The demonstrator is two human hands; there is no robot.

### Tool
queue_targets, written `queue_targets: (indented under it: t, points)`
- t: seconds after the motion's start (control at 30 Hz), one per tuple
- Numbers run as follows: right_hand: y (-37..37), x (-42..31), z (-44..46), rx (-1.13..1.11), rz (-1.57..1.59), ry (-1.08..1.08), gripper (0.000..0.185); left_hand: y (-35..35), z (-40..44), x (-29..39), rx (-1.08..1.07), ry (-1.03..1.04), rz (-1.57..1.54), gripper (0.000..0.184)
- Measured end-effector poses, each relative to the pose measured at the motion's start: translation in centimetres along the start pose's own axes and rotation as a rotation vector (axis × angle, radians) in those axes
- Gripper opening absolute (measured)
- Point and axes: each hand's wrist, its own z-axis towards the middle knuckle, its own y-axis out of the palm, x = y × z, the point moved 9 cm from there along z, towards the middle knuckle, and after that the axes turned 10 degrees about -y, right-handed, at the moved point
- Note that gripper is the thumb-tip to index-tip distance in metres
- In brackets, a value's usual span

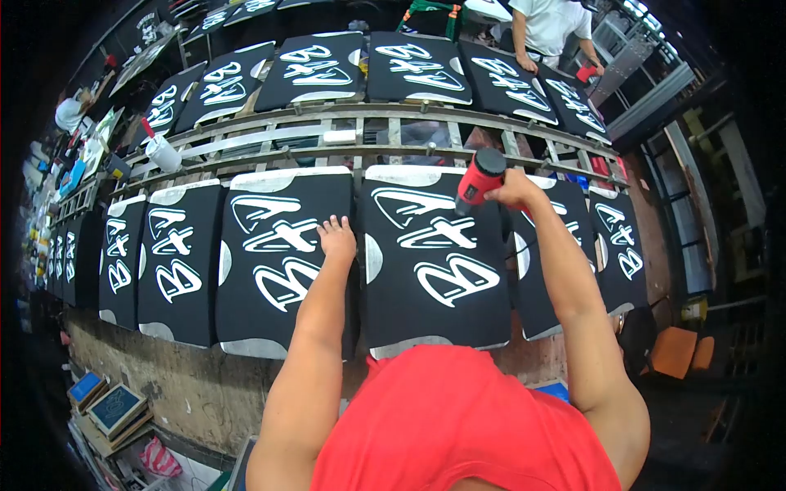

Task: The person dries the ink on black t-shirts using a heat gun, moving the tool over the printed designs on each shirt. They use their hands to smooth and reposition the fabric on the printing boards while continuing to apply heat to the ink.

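My right hand [517, 190] is wrapped round the handle of a red and black heat gun [472, 190]. Its nozzle points down at a black printed fabric panel [393, 315] with white lettering, just above the upper right of the print. My left hand [336, 237] lies with fingers stretched out on the right side of the neighbouring black panel [246, 323], touching its white letters. Both panels lie flat on boards whose pale rounded edges show at the sides and corners.
More printed panels [178, 245] line this row, and a second row [315, 69] stands beyond a metal rail frame [393, 147]. A white tub [164, 153] sits on the rails. At the back right, a co-worker in a white shirt [550, 29] holds a red object. Framed screens [116, 409] lie lower left.
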Motion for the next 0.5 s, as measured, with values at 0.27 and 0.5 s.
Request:
queue_targets:
  t: [0.27,0.5]
  points:
    - [1.3,-5.8,1.2,0.011,0.005,-0.017,0.053,0.1,-0.2,-0.2,0.036,0.000,-0.013,0.056]
    - [2.8,-8.5,5.4,-0.015,0.038,-0.090,0.050,0.1,-0.1,-0.3,-0.003,0.013,-0.004,0.057]
